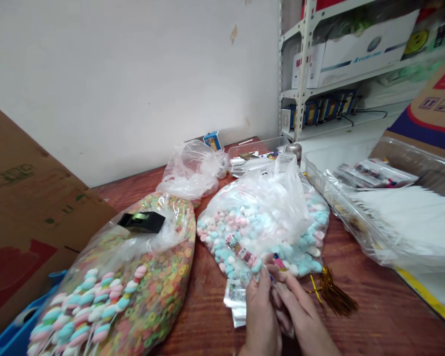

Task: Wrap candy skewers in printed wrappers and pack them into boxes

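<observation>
The left hand and right hand curl together, whatever they grip hidden; a patterned candy strip slants up-left from the nearer left hand, lying on a bag of pastel sweets.

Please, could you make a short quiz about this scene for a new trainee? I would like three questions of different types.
1. What lies on top of the bag of coloured cereal rings? A) scissors B) a black tape dispenser C) a blue cup
2. True or false: the gold twist ties lie inside the bag of pastel marshmallow pieces.
3. Which is nearer the stack of small clear packets: the left hand or the right hand?

Key: 1. B; 2. False; 3. The left hand.
</observation>
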`<state>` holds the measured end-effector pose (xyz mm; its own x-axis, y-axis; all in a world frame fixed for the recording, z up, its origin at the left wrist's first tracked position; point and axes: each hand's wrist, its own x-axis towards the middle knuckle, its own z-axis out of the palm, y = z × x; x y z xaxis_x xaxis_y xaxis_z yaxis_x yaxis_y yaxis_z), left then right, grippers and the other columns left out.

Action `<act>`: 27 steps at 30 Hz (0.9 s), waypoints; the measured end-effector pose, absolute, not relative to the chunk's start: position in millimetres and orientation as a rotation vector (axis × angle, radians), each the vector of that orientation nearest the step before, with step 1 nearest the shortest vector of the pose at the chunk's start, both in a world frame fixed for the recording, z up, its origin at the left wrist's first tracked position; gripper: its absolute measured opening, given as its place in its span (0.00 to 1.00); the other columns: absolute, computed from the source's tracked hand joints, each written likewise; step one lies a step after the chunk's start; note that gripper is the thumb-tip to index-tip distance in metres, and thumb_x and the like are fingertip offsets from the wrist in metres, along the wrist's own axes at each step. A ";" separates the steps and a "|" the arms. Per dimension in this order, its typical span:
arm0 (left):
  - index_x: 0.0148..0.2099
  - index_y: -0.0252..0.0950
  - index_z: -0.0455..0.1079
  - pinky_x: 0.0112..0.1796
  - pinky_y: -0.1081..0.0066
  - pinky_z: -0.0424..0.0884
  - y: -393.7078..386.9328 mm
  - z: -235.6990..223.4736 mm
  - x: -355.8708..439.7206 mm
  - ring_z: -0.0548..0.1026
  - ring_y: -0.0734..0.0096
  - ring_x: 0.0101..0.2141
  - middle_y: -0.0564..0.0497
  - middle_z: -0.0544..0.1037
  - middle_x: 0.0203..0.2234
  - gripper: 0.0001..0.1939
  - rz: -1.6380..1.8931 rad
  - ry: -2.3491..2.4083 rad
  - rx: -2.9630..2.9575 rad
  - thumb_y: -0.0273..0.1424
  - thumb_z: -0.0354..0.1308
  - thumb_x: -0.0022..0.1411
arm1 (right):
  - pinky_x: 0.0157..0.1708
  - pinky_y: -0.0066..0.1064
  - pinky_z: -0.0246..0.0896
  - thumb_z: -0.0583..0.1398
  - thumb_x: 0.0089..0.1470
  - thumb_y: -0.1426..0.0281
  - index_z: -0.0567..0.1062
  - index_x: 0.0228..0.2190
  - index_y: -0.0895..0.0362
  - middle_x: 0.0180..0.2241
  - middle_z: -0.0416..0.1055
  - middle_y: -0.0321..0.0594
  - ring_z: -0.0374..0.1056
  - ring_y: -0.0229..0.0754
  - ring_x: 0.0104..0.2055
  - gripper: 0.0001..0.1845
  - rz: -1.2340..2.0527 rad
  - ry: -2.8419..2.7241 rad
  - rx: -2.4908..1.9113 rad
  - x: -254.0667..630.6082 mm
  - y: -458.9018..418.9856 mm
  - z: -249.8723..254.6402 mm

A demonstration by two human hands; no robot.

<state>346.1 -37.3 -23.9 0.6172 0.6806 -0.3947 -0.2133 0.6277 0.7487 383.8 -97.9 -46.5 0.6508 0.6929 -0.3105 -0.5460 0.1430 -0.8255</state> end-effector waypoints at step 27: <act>0.31 0.34 0.78 0.35 0.64 0.74 -13.2 -25.8 311.8 0.78 0.59 0.31 0.47 0.78 0.23 0.13 0.285 0.713 0.821 0.35 0.72 0.43 | 0.33 0.31 0.64 0.57 0.59 0.57 0.72 0.32 0.56 0.29 0.68 0.37 0.66 0.38 0.30 0.15 0.993 -0.487 -1.301 390.9 -150.4 -52.9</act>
